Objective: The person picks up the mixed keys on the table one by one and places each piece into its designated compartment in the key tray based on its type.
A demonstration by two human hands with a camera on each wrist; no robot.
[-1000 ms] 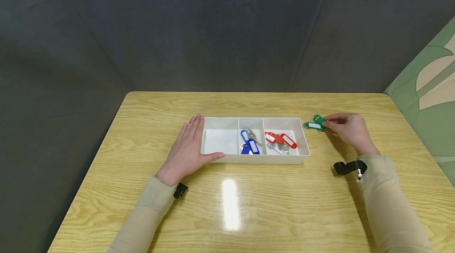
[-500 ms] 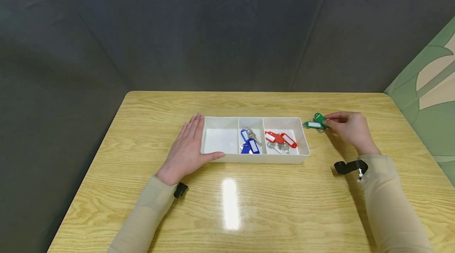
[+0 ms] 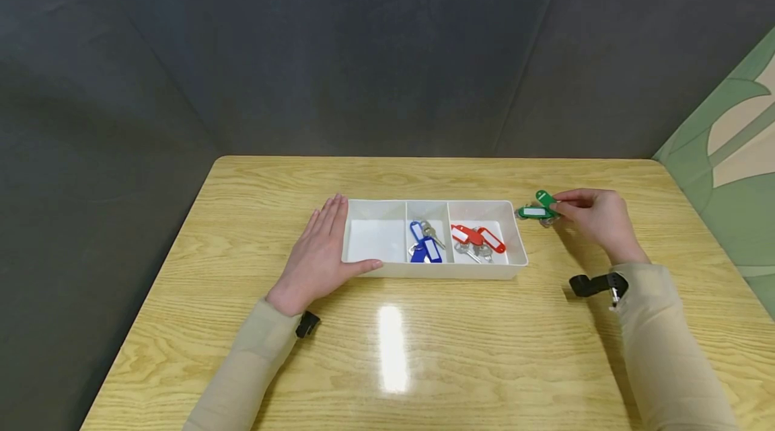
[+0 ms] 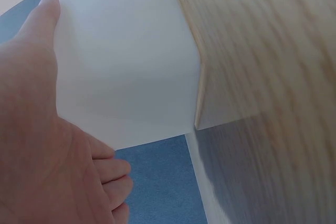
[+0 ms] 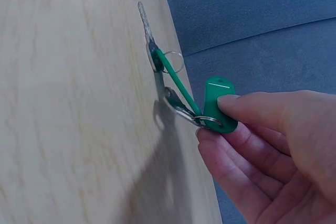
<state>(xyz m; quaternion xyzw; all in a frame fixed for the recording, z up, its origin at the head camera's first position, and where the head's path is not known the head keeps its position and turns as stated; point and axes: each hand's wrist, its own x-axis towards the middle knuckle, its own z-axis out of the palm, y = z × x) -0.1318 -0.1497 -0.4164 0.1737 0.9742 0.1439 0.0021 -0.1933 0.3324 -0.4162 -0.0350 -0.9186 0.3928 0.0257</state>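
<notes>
My left hand rests with straight fingers along the left end of a white divided tray, its thumb along the front wall. The same hand touches the tray wall in the left wrist view. Right of the tray, my right hand pinches a green key tag between thumb and fingers, a metal ring through its lower end. A second green key tag, with a key, lies against it. Another key hangs by the held tag's ring, partly overlapped.
Blue-tagged keys lie in the tray's middle compartment. Red-tagged keys lie in the right one. The left compartment shows a bare white floor. A dark partition stands behind the wooden table.
My right hand has risen slightly, and the pinched green key tag has moved up a little with it. The left hand and the tray have stayed put.
</notes>
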